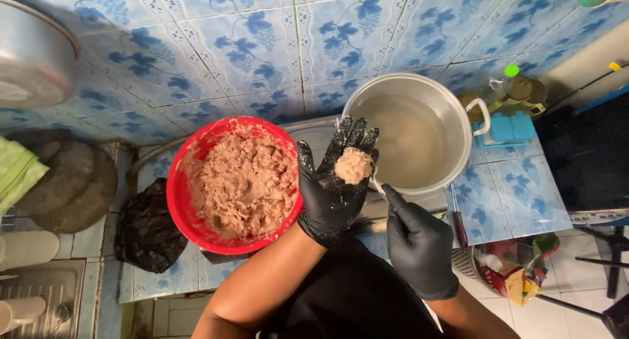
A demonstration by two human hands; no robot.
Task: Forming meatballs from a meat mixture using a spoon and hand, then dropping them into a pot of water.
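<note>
In the head view, the left hand (334, 182), black-gloved, lay palm up with fingers spread, a ball of meat paste (353, 165) resting on it between the red bowl (180, 205) of paste and the steel pot (458, 116) of cloudy water on the tiled table (517, 195). The right hand (419, 247) pinched a spoon (379, 185) whose bowl was hidden behind the left hand. A black bag (147, 231) sat left of the bowl; a bottle (508, 83) stood behind the pot.

Bowl (180, 201): red, pinkish-beige paste (242, 185). Gloves, left hand (331, 188) and right hand (419, 247): black. Pot (458, 110): silver. Wall tiles (249, 44): pale blue, dark-blue grape pattern. Bag (147, 231): black.
</note>
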